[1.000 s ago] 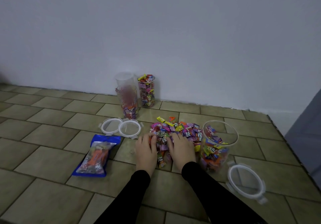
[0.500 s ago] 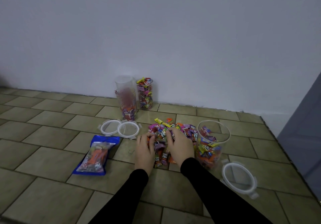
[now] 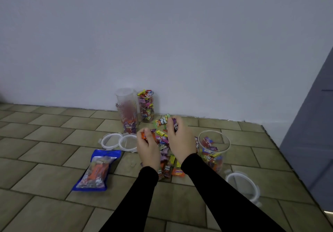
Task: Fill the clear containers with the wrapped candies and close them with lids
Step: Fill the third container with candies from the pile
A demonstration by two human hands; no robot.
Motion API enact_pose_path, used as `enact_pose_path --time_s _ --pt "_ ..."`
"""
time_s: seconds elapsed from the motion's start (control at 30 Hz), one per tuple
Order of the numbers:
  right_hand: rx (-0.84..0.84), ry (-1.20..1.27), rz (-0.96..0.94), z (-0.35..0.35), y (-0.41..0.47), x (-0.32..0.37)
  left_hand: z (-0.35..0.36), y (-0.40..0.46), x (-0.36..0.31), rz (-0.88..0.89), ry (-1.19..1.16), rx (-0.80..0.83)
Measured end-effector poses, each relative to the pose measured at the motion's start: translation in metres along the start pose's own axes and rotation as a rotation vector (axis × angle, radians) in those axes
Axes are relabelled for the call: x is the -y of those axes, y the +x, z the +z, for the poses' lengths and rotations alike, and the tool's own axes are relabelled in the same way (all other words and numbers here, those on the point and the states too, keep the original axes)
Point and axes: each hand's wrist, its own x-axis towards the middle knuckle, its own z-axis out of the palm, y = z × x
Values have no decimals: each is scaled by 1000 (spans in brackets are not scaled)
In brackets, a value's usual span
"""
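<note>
Your left hand (image 3: pixel 148 146) and right hand (image 3: pixel 180 140) are both raised over the candy pile (image 3: pixel 166 157) on the tiled floor (image 3: pixel 45 159), each with fingers curled round a clutch of wrapped candies. Progress, judged from the layout: the tall container (image 3: pixel 146 106) by the wall (image 3: pixel 162 42) is full to its rim, the tall container beside it (image 3: pixel 127 112) holds only a shallow layer, and the wide container (image 3: pixel 213 151) just right of the pile is about half full. None is closed: two small lids (image 3: pixel 119 141) lie left of the pile, and the large lid (image 3: pixel 242 185) lies near the wide container. A blue candy bag (image 3: pixel 97 170) rests further left, apparently unemptied. Nothing blocks the path to the wide container's open mouth.
</note>
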Motion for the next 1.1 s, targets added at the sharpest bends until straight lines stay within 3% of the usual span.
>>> enact_pose_path --time_s 0.23,0.53,0.77,1.1 --pt "-124 319 -2 -45 29 12 21 -3 -25 -45 -166 119" --pt "-377 690 233 -89 45 -24 58 -26 -70 -27 -269 376" --pt "-463 791 344 -103 47 -41 97 -40 -88 64 -201 493" --pt "-498 895 432 -103 45 -51 98 -43 -80 20 -167 536"
